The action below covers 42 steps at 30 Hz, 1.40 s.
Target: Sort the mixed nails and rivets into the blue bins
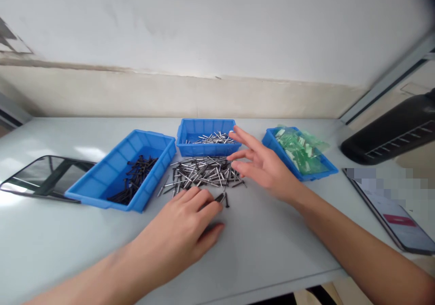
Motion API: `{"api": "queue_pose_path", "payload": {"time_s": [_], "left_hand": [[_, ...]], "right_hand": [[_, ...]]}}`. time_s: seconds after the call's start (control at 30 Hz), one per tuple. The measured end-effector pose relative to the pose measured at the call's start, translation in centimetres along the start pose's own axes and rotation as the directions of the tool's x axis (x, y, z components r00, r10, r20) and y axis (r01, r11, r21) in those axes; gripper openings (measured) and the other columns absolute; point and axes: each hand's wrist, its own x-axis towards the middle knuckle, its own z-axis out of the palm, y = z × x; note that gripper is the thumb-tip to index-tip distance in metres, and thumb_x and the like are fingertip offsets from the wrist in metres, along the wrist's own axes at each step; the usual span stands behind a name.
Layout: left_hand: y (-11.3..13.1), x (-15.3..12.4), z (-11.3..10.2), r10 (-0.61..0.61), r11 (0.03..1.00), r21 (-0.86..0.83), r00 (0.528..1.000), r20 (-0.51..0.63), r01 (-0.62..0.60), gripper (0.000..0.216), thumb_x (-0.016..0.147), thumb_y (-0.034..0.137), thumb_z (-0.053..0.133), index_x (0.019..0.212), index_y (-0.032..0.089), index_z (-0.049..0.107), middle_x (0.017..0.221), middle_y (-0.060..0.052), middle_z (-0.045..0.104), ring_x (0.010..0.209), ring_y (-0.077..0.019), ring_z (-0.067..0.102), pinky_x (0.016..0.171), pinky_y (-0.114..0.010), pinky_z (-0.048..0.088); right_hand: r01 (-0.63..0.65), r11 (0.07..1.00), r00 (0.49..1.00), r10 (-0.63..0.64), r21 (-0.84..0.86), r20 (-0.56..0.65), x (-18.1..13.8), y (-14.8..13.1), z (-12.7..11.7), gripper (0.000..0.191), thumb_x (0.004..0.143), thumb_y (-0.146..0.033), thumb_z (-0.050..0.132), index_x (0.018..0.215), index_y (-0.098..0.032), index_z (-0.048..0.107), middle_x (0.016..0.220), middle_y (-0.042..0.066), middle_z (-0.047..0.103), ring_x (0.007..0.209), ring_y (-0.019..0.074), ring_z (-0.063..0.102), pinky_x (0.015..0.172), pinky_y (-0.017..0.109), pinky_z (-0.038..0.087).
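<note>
Left hand [185, 225] curls over the nail pile [200, 173], grasp hidden; right hand [263, 164] spreads open. Blue bins [98, 191] hold black nails [134, 178], silver nails [214, 138], green packets [301, 148].

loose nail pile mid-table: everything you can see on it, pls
The pile of nails is a loose, flat heap of thin metal nails, mostly shiny silver with some dark ones, crisscrossed at all angles. It lies on the pale table just in front of the middle blue bin. The left hand rests its fingertips at the near edge by two stray dark nails. The right hand, fingers spread, is over its right edge.
</note>
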Motion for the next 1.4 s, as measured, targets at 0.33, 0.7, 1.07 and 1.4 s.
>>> {"api": "queue_pose_path", "payload": {"time_s": [0.33, 0.7, 1.07, 1.4], "left_hand": [[-0.8, 0.0, 0.3, -0.006, 0.999, 0.044, 1.0, -0.012, 0.007, 0.023, 0.093, 0.013, 0.041, 0.09, 0.017, 0.063, 0.081, -0.004, 0.061, 0.076, -0.0187, 0.059, 0.07, -0.032, 0.049], [-0.4, 0.1, -1.0, -0.174, 0.971, -0.223, 0.903, -0.393, 0.09, 0.01, 0.087, 0.018, 0.054, 0.095, 0.022, 0.056, 0.082, 0.004, 0.062, 0.074, -0.01, 0.06, 0.064, -0.018, 0.047], [-0.2, 0.3, -1.2, -0.246, 0.948, -0.286, 0.886, -0.393, 0.136, 0.013, 0.084, 0.019, 0.058, 0.096, 0.025, 0.057, 0.079, 0.006, 0.061, 0.071, -0.0087, 0.058, 0.063, -0.016, 0.046], [0.0, 0.2, -1.7, -0.259, 0.948, -0.283, 0.875, -0.409, 0.148, 0.008, 0.085, 0.021, 0.056, 0.092, 0.023, 0.059, 0.076, 0.004, 0.061, 0.068, -0.0102, 0.058, 0.06, -0.018, 0.045]], "right_hand": [[0.104, 0.985, 0.982, -0.124, -0.136, -0.146, -0.3, -0.3, 0.2, 0.029, 0.089, -0.023, 0.056, 0.118, -0.024, 0.059, 0.1, 0.002, 0.065, 0.079, 0.0103, 0.061, 0.064, 0.021, 0.052], [0.474, 0.793, 0.88, -0.406, -0.383, 0.247, -1.2, -0.7, 1.2, 0.014, 0.089, -0.021, 0.059, 0.101, -0.016, 0.064, 0.083, 0.002, 0.069, 0.079, 0.0131, 0.061, 0.072, 0.025, 0.048], [0.542, 0.729, 0.84, -0.492, -0.419, 0.23, -1.3, -0.7, 1.1, 0.009, 0.093, -0.018, 0.051, 0.096, -0.018, 0.06, 0.073, -0.002, 0.065, 0.065, 0.0096, 0.057, 0.063, 0.021, 0.043], [0.459, 0.768, 0.888, -0.416, -0.446, 0.197, -1.3, -0.8, 1.0, 0.008, 0.091, -0.019, 0.057, 0.098, -0.017, 0.06, 0.077, -0.002, 0.064, 0.069, 0.0086, 0.057, 0.066, 0.02, 0.042]]}}
